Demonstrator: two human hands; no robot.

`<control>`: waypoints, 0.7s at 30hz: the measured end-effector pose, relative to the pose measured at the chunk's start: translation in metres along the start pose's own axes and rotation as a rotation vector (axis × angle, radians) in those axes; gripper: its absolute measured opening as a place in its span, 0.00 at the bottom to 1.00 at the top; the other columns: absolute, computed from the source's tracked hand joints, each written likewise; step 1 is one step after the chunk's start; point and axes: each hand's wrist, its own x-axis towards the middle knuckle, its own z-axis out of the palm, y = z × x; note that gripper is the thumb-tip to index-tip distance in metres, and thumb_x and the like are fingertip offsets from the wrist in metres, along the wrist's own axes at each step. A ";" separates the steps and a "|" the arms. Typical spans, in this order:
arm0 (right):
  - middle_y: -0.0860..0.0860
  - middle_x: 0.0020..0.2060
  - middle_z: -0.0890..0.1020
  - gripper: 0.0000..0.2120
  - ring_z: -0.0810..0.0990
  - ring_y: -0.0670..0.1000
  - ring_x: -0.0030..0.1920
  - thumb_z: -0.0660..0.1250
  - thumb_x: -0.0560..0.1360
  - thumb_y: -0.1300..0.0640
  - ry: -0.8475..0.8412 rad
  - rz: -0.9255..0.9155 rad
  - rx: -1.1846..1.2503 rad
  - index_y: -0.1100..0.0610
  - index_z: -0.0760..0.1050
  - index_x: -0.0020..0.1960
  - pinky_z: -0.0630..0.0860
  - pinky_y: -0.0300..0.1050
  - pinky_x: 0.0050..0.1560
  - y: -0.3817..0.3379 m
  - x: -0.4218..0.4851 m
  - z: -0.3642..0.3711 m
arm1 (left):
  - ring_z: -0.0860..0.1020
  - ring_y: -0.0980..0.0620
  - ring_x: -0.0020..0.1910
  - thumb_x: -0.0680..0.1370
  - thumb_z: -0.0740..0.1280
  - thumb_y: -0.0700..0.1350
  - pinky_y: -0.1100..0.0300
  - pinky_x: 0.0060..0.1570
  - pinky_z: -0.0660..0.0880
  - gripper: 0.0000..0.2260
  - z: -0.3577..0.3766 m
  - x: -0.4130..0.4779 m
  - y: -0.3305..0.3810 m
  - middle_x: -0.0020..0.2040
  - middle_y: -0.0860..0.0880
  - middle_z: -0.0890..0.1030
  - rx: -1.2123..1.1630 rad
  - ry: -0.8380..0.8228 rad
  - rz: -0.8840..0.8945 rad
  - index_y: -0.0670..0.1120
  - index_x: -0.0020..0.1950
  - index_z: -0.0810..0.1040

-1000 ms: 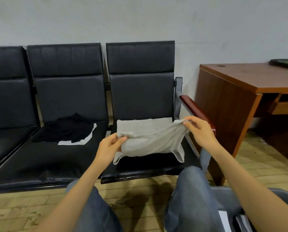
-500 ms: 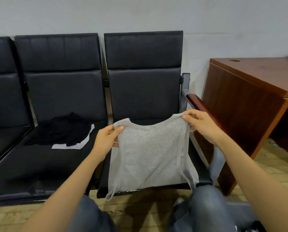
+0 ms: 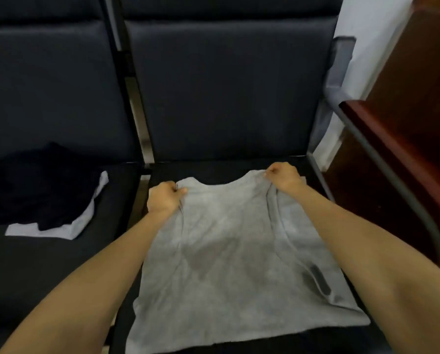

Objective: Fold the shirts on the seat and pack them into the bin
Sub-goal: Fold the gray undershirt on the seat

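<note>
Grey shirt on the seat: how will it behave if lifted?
Probably floppy: the grey shirt wrinkles and bunches where the left hand and right hand pinch it. Likely light: thin fabric lying flat. May slide on the smooth seat.

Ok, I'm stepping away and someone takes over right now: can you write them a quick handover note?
The left hand grips one shoulder of the grey shirt; the right hand grips the other.
The shirt lies spread flat on the right seat.
A black shirt lies heaped on a white cloth on the next seat.
No bin in view.
Done: grey shirt laid out.
Left: fold it, fold the rest, pack all into the bin.
</note>
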 end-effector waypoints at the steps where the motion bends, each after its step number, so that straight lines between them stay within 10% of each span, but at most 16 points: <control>1: 0.58 0.57 0.80 0.12 0.76 0.58 0.59 0.63 0.79 0.56 0.005 0.027 -0.033 0.60 0.77 0.58 0.70 0.44 0.53 0.009 0.005 0.011 | 0.79 0.41 0.49 0.77 0.66 0.53 0.52 0.48 0.74 0.15 0.007 0.005 -0.005 0.45 0.40 0.81 0.017 0.002 -0.007 0.40 0.46 0.79; 8: 0.58 0.65 0.72 0.24 0.73 0.56 0.63 0.62 0.79 0.48 0.177 0.107 0.204 0.59 0.63 0.71 0.68 0.43 0.54 0.017 -0.026 0.013 | 0.75 0.44 0.57 0.78 0.65 0.55 0.52 0.54 0.71 0.25 0.000 -0.019 -0.013 0.60 0.42 0.76 -0.154 0.043 -0.049 0.41 0.68 0.67; 15: 0.55 0.57 0.75 0.22 0.74 0.53 0.53 0.66 0.76 0.45 -0.020 0.116 -0.068 0.59 0.70 0.62 0.69 0.42 0.44 0.068 -0.175 -0.030 | 0.76 0.44 0.55 0.77 0.68 0.51 0.58 0.47 0.69 0.23 -0.047 -0.156 -0.073 0.60 0.42 0.76 0.006 -0.093 -0.128 0.39 0.66 0.70; 21: 0.56 0.63 0.72 0.29 0.71 0.57 0.64 0.71 0.72 0.46 -0.140 0.120 -0.129 0.58 0.68 0.67 0.70 0.48 0.61 0.114 -0.256 -0.027 | 0.75 0.45 0.52 0.76 0.68 0.51 0.56 0.45 0.68 0.21 -0.052 -0.227 -0.095 0.53 0.44 0.77 0.036 -0.183 -0.248 0.39 0.62 0.72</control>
